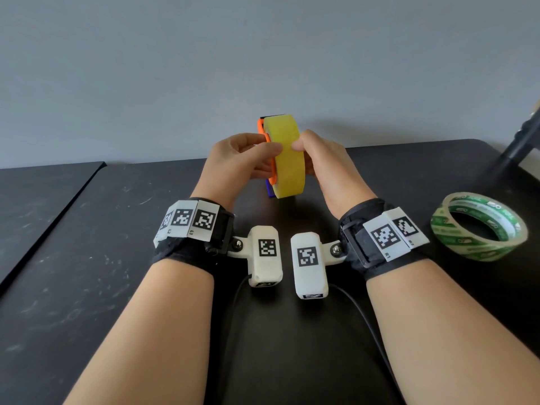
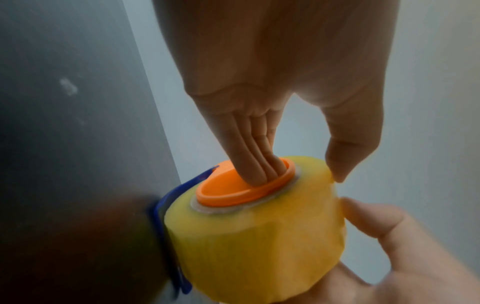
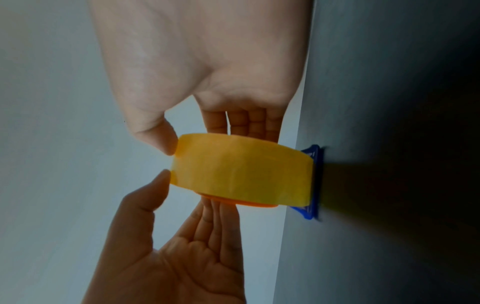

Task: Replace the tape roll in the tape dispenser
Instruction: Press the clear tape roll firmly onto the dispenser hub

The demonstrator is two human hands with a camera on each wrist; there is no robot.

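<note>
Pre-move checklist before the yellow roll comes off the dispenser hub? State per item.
1. Left hand fingers inside orange hub: ok.
2. Right hand grips yellow tape roll: ok.
3. Roll free of hub: not ok, hub sits in its core.
4. Loose tape end clear of blue frame: cannot tell.
5. Green-printed roll lies on table, by the right wrist: ok.

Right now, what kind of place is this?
Probably a bare desk or workbench used for recording, not a home scene: a scuffed black table against a plain grey wall, a spare green-printed tape roll on it, and what looks like a dark stand at the right edge.
</note>
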